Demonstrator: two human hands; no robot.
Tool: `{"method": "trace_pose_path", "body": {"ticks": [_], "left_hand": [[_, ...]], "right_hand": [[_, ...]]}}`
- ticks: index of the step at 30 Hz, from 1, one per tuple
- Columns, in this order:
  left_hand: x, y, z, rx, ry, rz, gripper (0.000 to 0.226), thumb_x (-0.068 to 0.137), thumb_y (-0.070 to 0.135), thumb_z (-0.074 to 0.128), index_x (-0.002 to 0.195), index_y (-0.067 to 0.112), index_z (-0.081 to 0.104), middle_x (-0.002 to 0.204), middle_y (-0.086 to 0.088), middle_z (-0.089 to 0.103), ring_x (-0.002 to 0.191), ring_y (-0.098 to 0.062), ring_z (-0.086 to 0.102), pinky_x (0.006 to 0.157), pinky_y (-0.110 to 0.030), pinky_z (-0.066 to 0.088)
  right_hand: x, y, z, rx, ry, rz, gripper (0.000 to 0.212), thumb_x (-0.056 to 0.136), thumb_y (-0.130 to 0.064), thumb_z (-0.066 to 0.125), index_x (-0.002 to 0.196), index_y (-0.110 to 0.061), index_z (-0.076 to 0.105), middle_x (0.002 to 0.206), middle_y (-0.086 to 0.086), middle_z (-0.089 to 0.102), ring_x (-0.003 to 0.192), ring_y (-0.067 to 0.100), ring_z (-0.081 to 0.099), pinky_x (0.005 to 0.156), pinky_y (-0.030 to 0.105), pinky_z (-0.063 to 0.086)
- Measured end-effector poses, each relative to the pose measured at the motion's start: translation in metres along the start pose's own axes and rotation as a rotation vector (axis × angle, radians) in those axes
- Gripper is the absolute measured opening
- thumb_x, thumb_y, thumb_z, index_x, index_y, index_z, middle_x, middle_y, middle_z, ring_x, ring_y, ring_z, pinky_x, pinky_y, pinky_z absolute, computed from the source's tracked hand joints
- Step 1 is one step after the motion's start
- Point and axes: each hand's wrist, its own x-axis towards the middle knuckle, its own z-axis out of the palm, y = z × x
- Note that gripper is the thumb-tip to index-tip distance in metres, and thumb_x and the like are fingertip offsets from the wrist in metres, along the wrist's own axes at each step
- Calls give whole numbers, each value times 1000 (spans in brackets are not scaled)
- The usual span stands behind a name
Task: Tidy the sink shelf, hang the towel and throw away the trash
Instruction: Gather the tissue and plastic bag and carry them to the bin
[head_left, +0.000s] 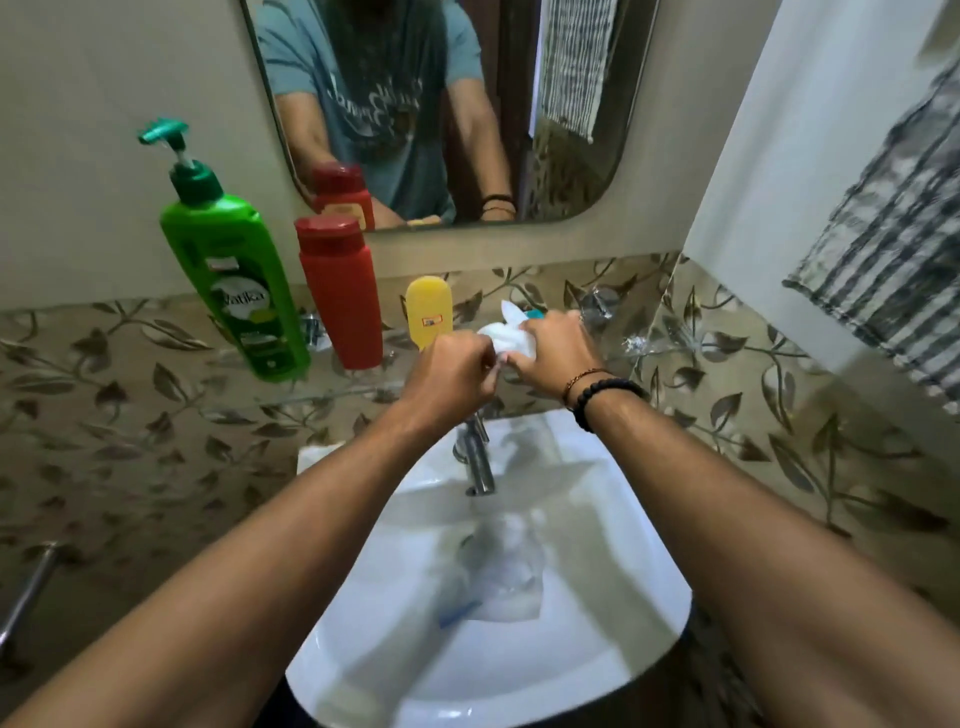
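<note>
On the glass shelf above the sink stand a green pump bottle, a red bottle and a small yellow bottle. My left hand and my right hand meet over the shelf's right part, both closed on a crumpled white tissue. A teal item peeks out behind the tissue, mostly hidden. A grey striped towel hangs on the right wall.
The white sink lies below with a chrome tap; a clear plastic wrapper with a blue strip lies in the basin. A mirror hangs above. A metal bar juts out at lower left.
</note>
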Motion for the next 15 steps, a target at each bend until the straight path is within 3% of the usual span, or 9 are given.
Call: {"method": "trace_pose_path", "body": {"ticks": [3, 8, 11, 13, 15], "left_hand": [[-15, 1, 7, -72, 75, 113, 9, 82, 9, 68, 76, 3, 64, 73, -14, 64, 65, -30, 59, 54, -36, 49], [-59, 0, 37, -133, -43, 291, 6, 77, 2, 68, 73, 1, 64, 67, -13, 62, 61, -30, 58, 53, -35, 48], [-95, -5, 76, -81, -299, 347, 9, 83, 8, 63, 76, 3, 67, 73, -14, 64, 66, -32, 61, 56, -35, 50], [-116, -9, 109, 8, -522, 319, 16, 89, 17, 58, 88, 6, 68, 87, -13, 67, 80, -32, 64, 66, -35, 51], [-135, -10, 140, 86, -678, 251, 29, 87, 33, 65, 105, 10, 66, 102, -10, 66, 96, -30, 62, 74, -35, 51]], "right_hand": [[1, 1, 6, 42, 95, 50, 22, 85, -23, 61, 93, -6, 73, 96, 20, 64, 89, 30, 48, 71, 31, 34], [-11, -6, 9, 292, 394, 22, 18, 79, -23, 71, 80, -5, 72, 86, 12, 66, 82, 22, 45, 66, 24, 30], [-16, -13, 7, 361, 462, -16, 16, 79, -22, 70, 75, -6, 69, 81, 8, 69, 79, 26, 54, 61, 25, 31], [-15, -15, 6, 395, 497, -35, 16, 79, -21, 70, 74, -7, 67, 76, 5, 68, 75, 23, 53, 59, 22, 28], [-16, -16, 6, 417, 534, -51, 16, 79, -21, 70, 72, -8, 65, 71, 2, 65, 71, 18, 51, 58, 19, 26]]}}
